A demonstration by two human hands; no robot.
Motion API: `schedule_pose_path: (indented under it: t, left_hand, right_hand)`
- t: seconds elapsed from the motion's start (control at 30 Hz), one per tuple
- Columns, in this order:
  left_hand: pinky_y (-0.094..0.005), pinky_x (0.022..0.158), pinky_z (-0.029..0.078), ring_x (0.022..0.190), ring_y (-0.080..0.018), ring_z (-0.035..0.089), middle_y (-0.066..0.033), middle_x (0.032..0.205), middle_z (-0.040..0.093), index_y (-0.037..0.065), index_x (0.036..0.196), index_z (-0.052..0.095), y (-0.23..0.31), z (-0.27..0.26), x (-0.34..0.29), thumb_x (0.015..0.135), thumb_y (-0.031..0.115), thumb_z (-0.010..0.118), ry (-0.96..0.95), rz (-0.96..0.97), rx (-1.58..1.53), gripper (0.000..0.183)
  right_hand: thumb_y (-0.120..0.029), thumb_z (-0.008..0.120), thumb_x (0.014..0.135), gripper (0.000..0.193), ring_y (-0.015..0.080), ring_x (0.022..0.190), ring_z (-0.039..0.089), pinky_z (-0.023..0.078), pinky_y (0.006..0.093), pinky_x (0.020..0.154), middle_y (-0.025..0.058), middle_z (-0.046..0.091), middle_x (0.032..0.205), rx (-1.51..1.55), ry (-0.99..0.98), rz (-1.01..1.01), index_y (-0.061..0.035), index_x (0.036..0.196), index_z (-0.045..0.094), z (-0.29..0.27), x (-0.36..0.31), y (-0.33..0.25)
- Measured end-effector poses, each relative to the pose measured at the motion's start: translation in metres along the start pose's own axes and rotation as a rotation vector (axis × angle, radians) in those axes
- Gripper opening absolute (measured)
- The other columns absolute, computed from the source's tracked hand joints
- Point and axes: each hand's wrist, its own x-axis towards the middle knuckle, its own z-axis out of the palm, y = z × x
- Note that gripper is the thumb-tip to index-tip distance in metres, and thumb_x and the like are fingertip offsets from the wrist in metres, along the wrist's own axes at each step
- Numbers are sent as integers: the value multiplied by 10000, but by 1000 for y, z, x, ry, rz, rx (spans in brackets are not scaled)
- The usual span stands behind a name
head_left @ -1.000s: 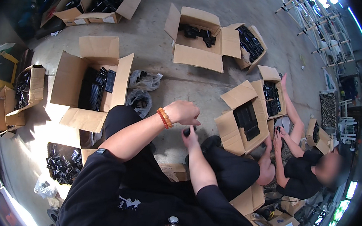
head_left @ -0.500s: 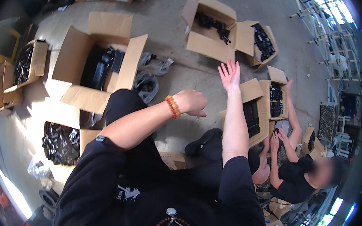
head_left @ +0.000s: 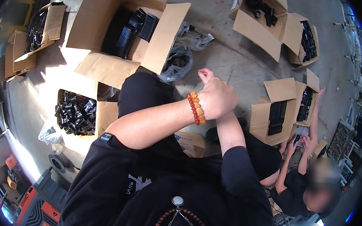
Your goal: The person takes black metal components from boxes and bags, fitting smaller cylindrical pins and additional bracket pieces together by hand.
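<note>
My left hand (head_left: pixel 220 98), with orange and red bead bracelets at its wrist, crosses in front of my right hand (head_left: pixel 205 75). The two overlap above my lap, and they look to be touching. Of the left hand I see the back and bent knuckles; its fingertips are hidden. Most of the right hand is behind it, with only some bent fingers sticking out at the upper left. No object shows in either hand. Nearest to them lies a clear plastic bag (head_left: pixel 179 61) with dark contents, beside an open cardboard box (head_left: pixel 166 38) holding black ribbed parts (head_left: pixel 130 33).
A carton (head_left: pixel 106 117) by my left knee is heaped with small black parts (head_left: pixel 75 113). More boxes (head_left: pixel 256 35) stand ahead and at right (head_left: pixel 258 119). On the right a co-worker (head_left: pixel 290 187) sits handling a small dark item. An orange-and-black case (head_left: pixel 41 208) is at lower left.
My hands were apart, the right one spread open and the left loosely curled; now they overlap. The view has shifted, so the boxes appear elsewhere in the picture.
</note>
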Motion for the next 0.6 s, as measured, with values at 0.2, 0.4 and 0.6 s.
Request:
schedule_pose_path:
  t: [0.2, 0.4, 0.6]
  left_hand:
    - [-420, 753, 544, 756, -301, 701, -137, 817, 714, 57, 902, 738, -68, -54, -53, 854, 327, 668, 331, -69, -324, 282]
    - [-386, 737, 556, 791, -291, 691, -106, 824, 707, 51, 920, 714, -271, 27, -81, 869, 287, 680, 509, -661, -593, 244]
    - [-362, 897, 528, 1112, -232, 583, -12, 1166, 608, 177, 1195, 606, -346, 229, -49, 778, 134, 691, 521, -625, -190, 428]
  right_hand:
    - [-189, 621, 911, 230, 251, 922, 700, 534, 351, 832, 153, 725, 978, -171, -41, -135, -61, 1086, 696, 53, 39, -62]
    - [-206, 609, 916, 241, 266, 901, 708, 530, 355, 815, 160, 722, 965, -148, -93, -131, -62, 1090, 694, 67, 31, -61]
    - [-213, 599, 935, 230, 232, 835, 704, 537, 333, 766, 129, 724, 886, 0, 43, -138, -43, 1059, 691, 46, 4, -33]
